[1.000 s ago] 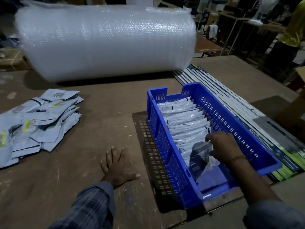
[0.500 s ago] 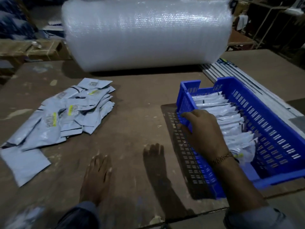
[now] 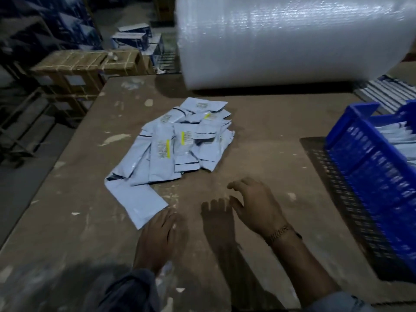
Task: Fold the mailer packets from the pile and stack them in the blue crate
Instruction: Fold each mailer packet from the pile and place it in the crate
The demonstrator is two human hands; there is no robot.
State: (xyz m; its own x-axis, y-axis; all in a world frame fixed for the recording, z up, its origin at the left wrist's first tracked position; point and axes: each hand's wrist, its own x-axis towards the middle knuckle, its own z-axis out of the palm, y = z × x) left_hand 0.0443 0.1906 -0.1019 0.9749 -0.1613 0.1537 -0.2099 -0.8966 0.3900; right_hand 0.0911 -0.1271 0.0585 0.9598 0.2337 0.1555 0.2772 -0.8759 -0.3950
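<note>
A pile of pale blue-grey mailer packets (image 3: 180,138) lies in the middle of the brown table (image 3: 270,140). One flat packet (image 3: 137,199) sticks out at the pile's near left corner. My left hand (image 3: 159,239) lies flat on the table, its fingertips at that packet's near edge. My right hand (image 3: 256,203) hovers to the right of it with loosely curled fingers and holds nothing. The blue crate (image 3: 378,176) stands at the right edge with folded packets (image 3: 403,138) standing in a row inside it.
A big roll of bubble wrap (image 3: 292,39) lies across the far side of the table. Flat printed sheets (image 3: 387,91) lie behind the crate. Cardboard boxes (image 3: 85,66) and racks stand beyond the table's left edge.
My right hand has left the crate and moved left over the table toward the pile. My left hand has slid forward to the nearest packet. The view has swung left.
</note>
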